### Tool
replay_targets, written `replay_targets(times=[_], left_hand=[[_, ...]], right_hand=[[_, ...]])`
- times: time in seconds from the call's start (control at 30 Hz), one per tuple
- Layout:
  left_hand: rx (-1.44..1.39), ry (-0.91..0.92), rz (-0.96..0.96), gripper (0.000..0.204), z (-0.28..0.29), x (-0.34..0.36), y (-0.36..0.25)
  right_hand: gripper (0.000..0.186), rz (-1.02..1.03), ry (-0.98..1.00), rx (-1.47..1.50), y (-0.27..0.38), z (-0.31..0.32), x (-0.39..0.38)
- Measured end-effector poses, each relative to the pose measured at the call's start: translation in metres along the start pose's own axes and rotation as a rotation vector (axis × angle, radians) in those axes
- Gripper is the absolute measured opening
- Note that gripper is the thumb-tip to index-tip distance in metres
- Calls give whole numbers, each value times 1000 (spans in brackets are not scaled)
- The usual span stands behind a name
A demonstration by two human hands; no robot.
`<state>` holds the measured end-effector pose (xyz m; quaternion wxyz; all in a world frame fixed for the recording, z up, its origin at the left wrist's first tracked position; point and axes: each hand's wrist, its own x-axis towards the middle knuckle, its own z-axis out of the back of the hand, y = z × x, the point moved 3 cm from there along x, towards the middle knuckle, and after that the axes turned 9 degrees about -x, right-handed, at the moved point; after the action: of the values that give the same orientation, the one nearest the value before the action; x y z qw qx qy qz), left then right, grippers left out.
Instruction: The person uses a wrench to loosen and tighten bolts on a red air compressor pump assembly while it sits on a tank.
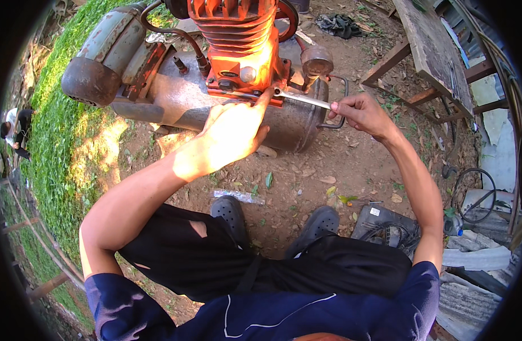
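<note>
A red compressor pump (238, 40) is mounted on a rusty cylindrical tank (187, 105). My right hand (357, 113) grips the free end of a silver wrench (306, 99), whose head sits at a bolt on the pump's base. My left hand (232, 128), washed out by sunlight, reaches to that bolt, its index fingertip touching beside the wrench head and its thumb held apart. A grey electric motor (90, 82) is on the tank's left, and a rusty round fitting (316, 61) stands right of the pump.
Another person (13, 128) is at the far left beside green ground cover. A wooden bench (428, 57) stands at the upper right. A dark flat case with cables (380, 224) lies near my feet, and corrugated sheets (477, 256) and a looped hose (474, 219) lie along the right.
</note>
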<state>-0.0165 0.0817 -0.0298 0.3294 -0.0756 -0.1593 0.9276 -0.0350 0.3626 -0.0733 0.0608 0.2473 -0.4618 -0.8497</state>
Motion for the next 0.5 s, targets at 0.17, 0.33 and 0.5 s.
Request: replay_targets(times=[0.17, 0.33, 0.5], left_hand=[[-30, -31, -28, 74, -6, 1, 6], [-56, 37, 27, 73, -1, 5, 6], [-44, -24, -24, 69, -3, 5, 8]], right_hand=[[39, -2, 32, -74, -1, 10, 9], [41, -124, 105, -9, -5, 13, 14], [44, -168, 138, -39, 3, 14, 13]])
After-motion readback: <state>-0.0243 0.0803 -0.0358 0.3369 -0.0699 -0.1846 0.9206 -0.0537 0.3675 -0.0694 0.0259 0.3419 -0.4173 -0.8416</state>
